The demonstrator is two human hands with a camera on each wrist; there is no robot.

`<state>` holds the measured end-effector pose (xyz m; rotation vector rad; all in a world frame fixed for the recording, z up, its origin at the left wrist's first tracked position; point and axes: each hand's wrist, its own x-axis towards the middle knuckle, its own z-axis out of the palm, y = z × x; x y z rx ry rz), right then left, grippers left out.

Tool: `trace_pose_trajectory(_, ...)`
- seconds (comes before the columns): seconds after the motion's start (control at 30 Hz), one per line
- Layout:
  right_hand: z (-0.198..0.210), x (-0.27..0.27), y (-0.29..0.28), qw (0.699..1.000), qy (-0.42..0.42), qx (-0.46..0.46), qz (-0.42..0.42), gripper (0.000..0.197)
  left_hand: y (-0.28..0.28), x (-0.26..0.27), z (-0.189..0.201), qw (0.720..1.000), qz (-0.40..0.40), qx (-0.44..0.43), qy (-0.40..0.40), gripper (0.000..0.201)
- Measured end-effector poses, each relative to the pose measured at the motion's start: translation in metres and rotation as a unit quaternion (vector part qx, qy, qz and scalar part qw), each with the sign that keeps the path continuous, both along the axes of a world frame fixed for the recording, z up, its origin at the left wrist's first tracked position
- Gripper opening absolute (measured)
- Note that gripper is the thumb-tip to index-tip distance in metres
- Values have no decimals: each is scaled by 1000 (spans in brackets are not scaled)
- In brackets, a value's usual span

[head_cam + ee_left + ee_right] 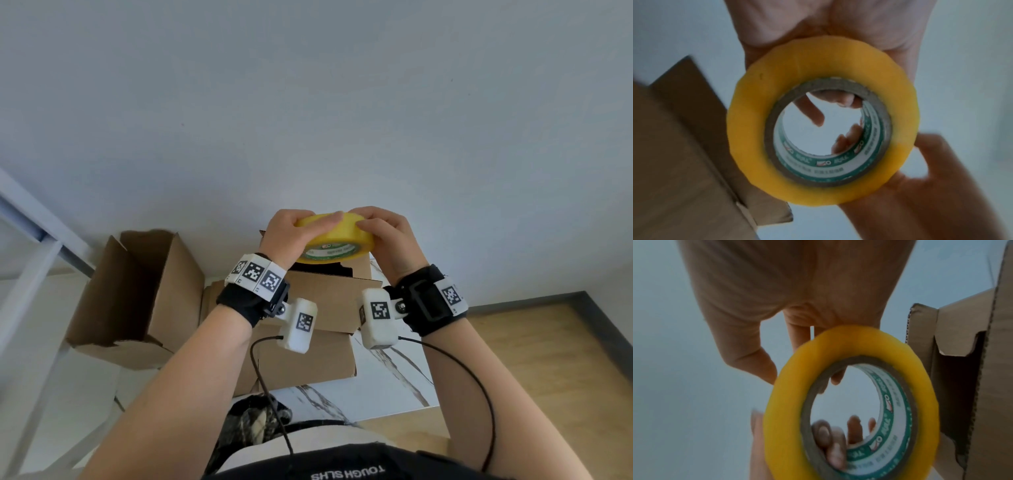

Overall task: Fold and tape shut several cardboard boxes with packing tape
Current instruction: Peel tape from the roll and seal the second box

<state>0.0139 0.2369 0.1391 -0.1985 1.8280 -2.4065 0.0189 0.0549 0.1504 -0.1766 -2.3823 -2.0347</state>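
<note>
A yellow roll of packing tape with a green-and-white printed core is held up in the air between both hands, above a stack of brown cardboard boxes. My left hand grips the roll's left side, thumb laid along its outer face. My right hand grips the right side, fingertips on the rim. In the left wrist view the roll fills the middle, with fingers showing through its hole. The right wrist view shows the roll beside a box with a gap between its flaps.
An open-topped cardboard box lies tipped at the left. The boxes rest on a white marble-patterned table. A white frame stands at far left, a wooden floor at right. A blank wall fills the background.
</note>
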Motion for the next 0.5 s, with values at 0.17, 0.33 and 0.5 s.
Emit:
trace_pose_trajectory(0.17, -11, 0, 14, 999, -22, -22, 12, 35, -5, 6, -12, 980, 38, 180, -81, 77)
trace_pose_trajectory(0.33, -7, 2, 2, 993, -74, -74, 63, 42, -3, 7, -11, 973, 49, 213, -79, 70)
trace_pose_trajectory(0.5, -3, 3, -7, 993, -70, -79, 51, 40, -2, 3, -10, 979, 72, 185, -51, 60)
